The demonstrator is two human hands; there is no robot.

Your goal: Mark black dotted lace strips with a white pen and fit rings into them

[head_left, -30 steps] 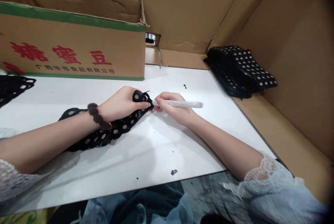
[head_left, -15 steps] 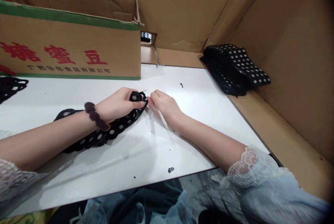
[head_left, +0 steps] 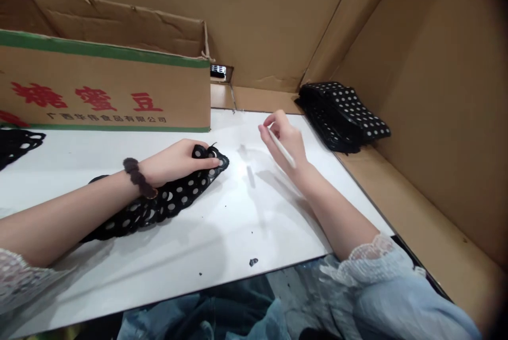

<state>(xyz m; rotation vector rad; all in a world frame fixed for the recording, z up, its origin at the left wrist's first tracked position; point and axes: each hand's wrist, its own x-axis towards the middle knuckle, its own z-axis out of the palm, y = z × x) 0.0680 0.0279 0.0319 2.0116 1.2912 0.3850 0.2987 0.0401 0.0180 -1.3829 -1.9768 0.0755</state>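
My left hand (head_left: 177,161) is closed on one end of a strip of black fabric with white dots (head_left: 177,200), its thumb pressed on top. The strip runs back under my left forearm along the white tabletop, and the forearm hides part of it. A short loose thread sticks up at the held end. Raised over the table to the right, my right hand (head_left: 292,141) grips a slim white pen-like stick (head_left: 282,147) between thumb and fingers. The stick's tip is hidden by the fingers. It is apart from the fabric.
A cardboard box (head_left: 159,89) with red lettering stands at the back left. Folded dotted black fabric (head_left: 345,115) lies by the cardboard wall on the right. More black fabric (head_left: 18,145) is at the left edge. A small black scrap (head_left: 253,262) lies near the front edge.
My right hand has moved away from the fabric, up and to the right, with the white stick still in it. My left hand keeps hold of the fabric, whose end now shows more fully.
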